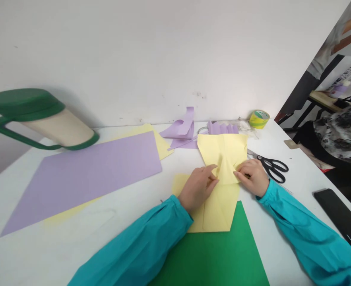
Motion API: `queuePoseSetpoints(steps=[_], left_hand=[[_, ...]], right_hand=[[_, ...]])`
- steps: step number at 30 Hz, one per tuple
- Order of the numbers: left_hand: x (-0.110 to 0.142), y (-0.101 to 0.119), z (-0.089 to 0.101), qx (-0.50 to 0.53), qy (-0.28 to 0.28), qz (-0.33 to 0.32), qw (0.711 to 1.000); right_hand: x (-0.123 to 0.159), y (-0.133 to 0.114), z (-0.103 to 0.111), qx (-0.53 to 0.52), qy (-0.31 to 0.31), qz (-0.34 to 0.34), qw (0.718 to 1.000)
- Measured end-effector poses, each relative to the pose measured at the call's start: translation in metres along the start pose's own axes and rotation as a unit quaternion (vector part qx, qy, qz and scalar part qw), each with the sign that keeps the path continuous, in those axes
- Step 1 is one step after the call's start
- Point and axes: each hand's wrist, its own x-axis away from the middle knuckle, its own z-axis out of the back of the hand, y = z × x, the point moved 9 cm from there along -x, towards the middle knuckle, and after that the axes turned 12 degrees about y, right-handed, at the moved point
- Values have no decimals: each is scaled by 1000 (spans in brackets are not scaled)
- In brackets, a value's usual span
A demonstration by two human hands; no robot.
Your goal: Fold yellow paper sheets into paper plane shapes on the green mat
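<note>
A pale yellow sheet of paper [223, 149], creased and partly folded, lies between my hands in the head view. My left hand [199, 186] pinches its left side, thumb and fingers close together. On the other side my right hand [252, 175] grips the paper's right part with bent fingers. A raised pleat stands up between the two hands. Below it, more yellow paper [218, 216] with fold lines spreads toward me, and its lower edge overlaps a green sheet [217, 262]. Whether the two yellow parts are one piece, I cannot tell.
Purple paper [103, 171] covers the left of the table, near a green-lidded jug [59, 127]. Purple scraps [183, 129] and a tape roll [258, 118] lie by the wall. Black-handled scissors [272, 165] and a dark phone-like object [339, 216] are right. Another person sits beyond.
</note>
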Motion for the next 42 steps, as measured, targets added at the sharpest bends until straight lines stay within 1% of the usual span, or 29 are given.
queuePoseSetpoints(steps=[2,4,8,10,14,17,23,34,40,42], left_hand=[[1,1,-2,-10,-1,1,1000],[1,6,-4,-17,-15,-16,1000],[2,21,-7,-21,-50,-82,995],[3,24,-7,-21,-56,-99,993],[1,20,-4,-9,-40,-86,995],[1,17,-2,-12,-27,-81,996],[0,15,1,-23,-16,-72,997],[-2,10,3,-36,-32,-68,997],[-2,14,3,-36,-37,-75,996],[-1,19,3,-33,-38,-90,995]], right_hand=[[2,5,-3,34,-1,-30,999],[4,7,-4,49,-1,-42,998],[4,3,-4,76,7,-28,997],[4,2,-3,96,11,-19,995],[4,3,-2,114,10,-28,993],[4,4,-3,108,2,-33,994],[4,3,-2,92,8,-27,995],[4,3,-2,86,2,-21,996],[3,2,-2,92,6,-17,996],[4,3,-2,94,3,-17,995]])
